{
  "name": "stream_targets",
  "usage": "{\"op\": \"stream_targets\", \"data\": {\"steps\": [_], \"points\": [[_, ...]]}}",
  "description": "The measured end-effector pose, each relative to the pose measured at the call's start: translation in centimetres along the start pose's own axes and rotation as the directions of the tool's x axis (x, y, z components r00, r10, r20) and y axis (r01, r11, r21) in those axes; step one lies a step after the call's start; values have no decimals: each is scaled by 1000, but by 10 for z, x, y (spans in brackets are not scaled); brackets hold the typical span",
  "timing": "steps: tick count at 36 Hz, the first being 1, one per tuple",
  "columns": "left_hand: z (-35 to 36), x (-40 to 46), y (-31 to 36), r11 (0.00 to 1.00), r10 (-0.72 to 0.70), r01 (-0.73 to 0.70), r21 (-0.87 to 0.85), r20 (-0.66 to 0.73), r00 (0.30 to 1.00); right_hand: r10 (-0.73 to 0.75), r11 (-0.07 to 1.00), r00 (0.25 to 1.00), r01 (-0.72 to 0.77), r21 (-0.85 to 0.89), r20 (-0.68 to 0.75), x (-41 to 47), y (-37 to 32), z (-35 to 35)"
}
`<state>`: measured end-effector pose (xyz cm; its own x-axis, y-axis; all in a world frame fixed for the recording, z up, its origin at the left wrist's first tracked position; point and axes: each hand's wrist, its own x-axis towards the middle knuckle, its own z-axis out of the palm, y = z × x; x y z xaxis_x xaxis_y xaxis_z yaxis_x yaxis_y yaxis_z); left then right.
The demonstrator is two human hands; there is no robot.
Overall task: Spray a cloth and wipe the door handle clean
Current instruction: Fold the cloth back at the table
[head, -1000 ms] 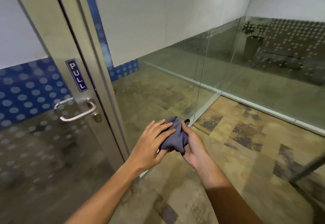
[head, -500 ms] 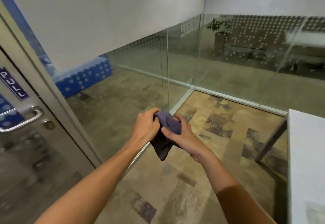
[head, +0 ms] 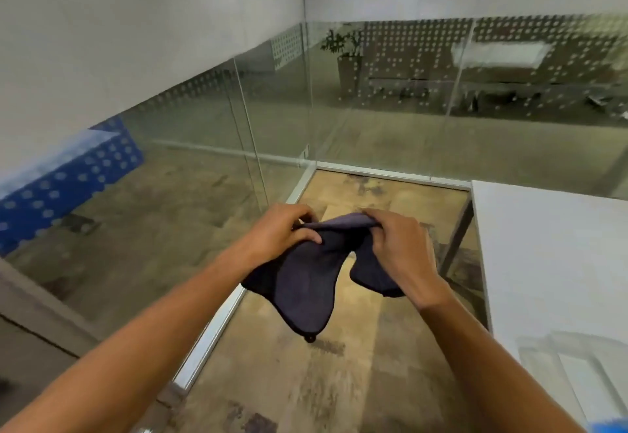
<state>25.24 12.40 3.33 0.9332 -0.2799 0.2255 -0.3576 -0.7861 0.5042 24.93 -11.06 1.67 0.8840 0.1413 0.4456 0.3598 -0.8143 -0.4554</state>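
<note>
Both grips, left hand point(head: 285, 228) and right hand point(head: 397, 245), pinch the cloth point(head: 306, 290) by its top edge; it looks soft, light, floppy, best held there

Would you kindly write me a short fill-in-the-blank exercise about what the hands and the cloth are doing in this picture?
1. The dark cloth is held by ____ hands.
2. The left hand and right hand grip the cloth's ____ edge.
3. The rest of the cloth hangs ____ below the fingers.
4. On the right stands a ____ table.

Missing words: both; top; down; white
</note>
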Motion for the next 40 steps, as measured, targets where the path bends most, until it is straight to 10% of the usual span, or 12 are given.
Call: {"op": "stream_targets", "data": {"steps": [14,23,32,40], "points": [[40,129,-42,979,185,-206,8,403,896,285,871,958,-274,-408,-35,49,74,-64],[57,214,-53,975,192,-221,16,435,880,530,784,800,-335,-523,281,38,130,-121],[103,251,0,938,50,122,-325,474,879,759,590,588,-803,89,278,2,161,-138],[154,230,106,894,151,67,-444,438,886,786,286,567,-687,668,247,-1,162,-122]]}}
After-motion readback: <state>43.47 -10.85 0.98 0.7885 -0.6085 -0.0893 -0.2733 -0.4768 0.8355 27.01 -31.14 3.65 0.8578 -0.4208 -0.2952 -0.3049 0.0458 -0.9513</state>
